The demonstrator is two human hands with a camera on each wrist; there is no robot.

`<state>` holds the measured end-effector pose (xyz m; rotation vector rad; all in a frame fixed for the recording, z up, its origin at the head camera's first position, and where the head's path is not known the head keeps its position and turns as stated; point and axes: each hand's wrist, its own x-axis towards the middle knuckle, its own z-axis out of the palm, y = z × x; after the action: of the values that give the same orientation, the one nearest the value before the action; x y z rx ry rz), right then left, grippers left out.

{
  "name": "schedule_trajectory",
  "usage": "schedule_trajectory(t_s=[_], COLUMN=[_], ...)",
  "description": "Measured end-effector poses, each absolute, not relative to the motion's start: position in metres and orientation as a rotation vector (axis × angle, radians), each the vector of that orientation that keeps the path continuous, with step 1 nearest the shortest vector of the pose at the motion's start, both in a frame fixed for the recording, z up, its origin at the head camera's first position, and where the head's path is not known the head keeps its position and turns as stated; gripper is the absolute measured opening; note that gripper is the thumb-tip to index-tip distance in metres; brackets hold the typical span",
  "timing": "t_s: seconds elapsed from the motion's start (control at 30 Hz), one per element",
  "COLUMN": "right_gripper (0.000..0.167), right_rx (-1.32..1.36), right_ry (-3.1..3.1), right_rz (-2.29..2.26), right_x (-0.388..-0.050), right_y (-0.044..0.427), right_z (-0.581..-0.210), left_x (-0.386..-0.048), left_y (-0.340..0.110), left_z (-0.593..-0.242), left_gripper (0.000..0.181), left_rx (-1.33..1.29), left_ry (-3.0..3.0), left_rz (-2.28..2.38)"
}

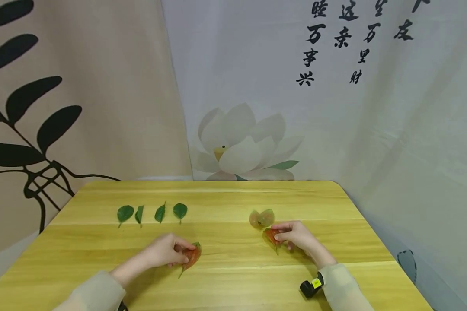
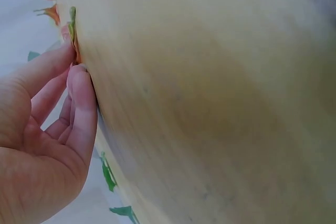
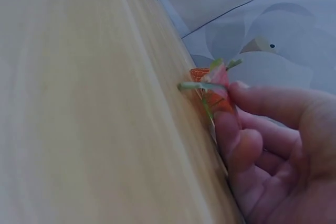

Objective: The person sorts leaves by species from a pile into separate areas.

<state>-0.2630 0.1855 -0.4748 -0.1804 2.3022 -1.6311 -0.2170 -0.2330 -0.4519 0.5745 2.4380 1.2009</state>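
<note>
Over the middle of the table my left hand (image 1: 166, 252) pinches a red-orange leaf (image 1: 192, 256) with a green tip, its stem pointing down toward me. In the left wrist view the leaf (image 2: 73, 35) is seen edge-on between thumb and fingers. To the right, my right hand (image 1: 297, 236) pinches another red-orange leaf (image 1: 270, 236). The right wrist view shows that leaf (image 3: 216, 95) with its pale green stem, held between thumb and forefinger. Just beyond it lie two yellowish-brown leaves (image 1: 267, 217), side by side and touching.
Several green leaves (image 1: 180, 210) lie spaced in a row at the back left of the wooden table (image 1: 225, 285). A printed cloth backdrop (image 1: 241, 65) hangs behind the table's far edge. A small black device (image 1: 310, 288) is strapped at the right wrist.
</note>
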Motion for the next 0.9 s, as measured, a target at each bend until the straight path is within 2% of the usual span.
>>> schedule_trajectory(t_s=[0.4, 0.9], right_gripper=[0.041, 0.032], right_rx=[-0.245, -0.455], right_ry=[2.451, 2.426], right_rz=[-1.464, -1.417], right_x=[-0.256, -0.239], right_y=[0.177, 0.132], right_z=[-0.471, -0.463], left_x=[-0.215, -0.215], left_y=[-0.229, -0.228], left_z=[-0.452, -0.45], left_gripper=[0.029, 0.029], left_rx=[0.604, 0.591], left_ry=[2.512, 2.526], left_rz=[1.13, 1.126])
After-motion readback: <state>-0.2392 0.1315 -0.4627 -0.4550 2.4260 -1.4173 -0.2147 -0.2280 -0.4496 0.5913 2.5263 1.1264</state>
